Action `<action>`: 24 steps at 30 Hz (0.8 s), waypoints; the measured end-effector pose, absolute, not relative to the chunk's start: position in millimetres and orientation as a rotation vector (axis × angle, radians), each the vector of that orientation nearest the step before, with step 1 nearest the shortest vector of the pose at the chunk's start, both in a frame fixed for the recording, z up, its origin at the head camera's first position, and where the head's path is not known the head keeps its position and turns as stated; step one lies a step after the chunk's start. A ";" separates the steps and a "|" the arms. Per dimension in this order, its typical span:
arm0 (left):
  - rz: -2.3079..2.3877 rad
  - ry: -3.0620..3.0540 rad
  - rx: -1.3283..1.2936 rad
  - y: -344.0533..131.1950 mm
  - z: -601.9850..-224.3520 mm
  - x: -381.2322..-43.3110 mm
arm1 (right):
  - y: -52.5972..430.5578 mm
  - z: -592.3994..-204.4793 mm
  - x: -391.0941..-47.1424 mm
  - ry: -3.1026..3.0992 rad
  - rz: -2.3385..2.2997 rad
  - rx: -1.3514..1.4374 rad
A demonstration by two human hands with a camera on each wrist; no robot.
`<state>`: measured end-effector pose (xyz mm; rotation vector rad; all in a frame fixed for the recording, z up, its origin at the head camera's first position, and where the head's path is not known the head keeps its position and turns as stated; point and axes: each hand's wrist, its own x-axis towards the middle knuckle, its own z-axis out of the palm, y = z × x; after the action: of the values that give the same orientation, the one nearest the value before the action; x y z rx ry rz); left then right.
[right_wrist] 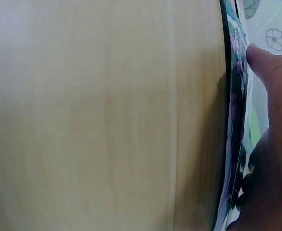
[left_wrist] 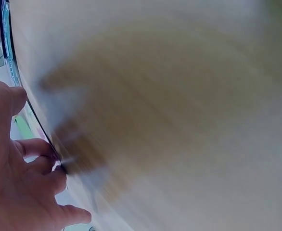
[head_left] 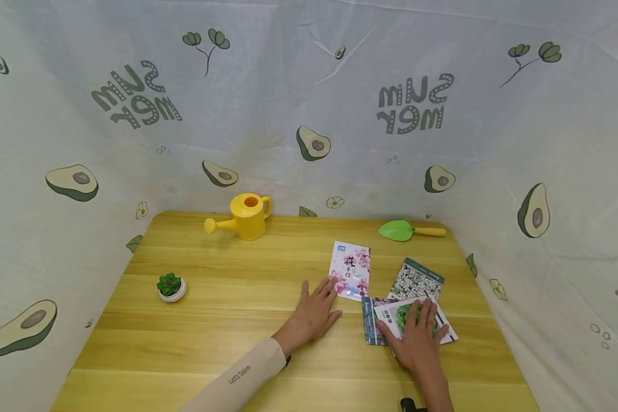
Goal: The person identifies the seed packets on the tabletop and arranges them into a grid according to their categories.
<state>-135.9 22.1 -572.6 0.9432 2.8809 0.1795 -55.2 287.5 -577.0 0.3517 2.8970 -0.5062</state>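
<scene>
My left hand (head_left: 311,313) rests palm down on the table, its fingertips right at the lower left corner of a pink-blossom seed packet (head_left: 351,263). With fingers spread, my right hand (head_left: 418,343) lies flat on a white seed packet (head_left: 401,313) that has a green leafy picture. That packet overlaps a purple-flower packet (head_left: 372,327) at its left and a white-flower packet (head_left: 416,281) behind it. In the right wrist view, the thumb (right_wrist: 263,62) presses at the edge of the stacked packets (right_wrist: 235,91).
A yellow watering can (head_left: 248,220) stands at the back left of the wooden table (head_left: 211,320). A small potted succulent (head_left: 170,286) is near the left edge. At the back right lies a green trowel (head_left: 399,230) with a yellow handle. Printed cloth (head_left: 268,103) surrounds the table.
</scene>
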 end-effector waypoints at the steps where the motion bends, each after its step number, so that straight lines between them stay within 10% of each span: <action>1: 0.173 2.884 0.942 22.1 -573.1 -136.3 | 287.5 -576.3 -55.6 2.898 -0.507 0.352; 24: -0.141 2.948 0.985 19.5 -568.2 -129.3 | 292.5 -572.2 -55.3 2.853 -0.522 0.368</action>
<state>-129.3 19.5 -568.2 0.9846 2.9485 -0.1408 -55.3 292.5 -572.2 0.3683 2.8532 -0.5224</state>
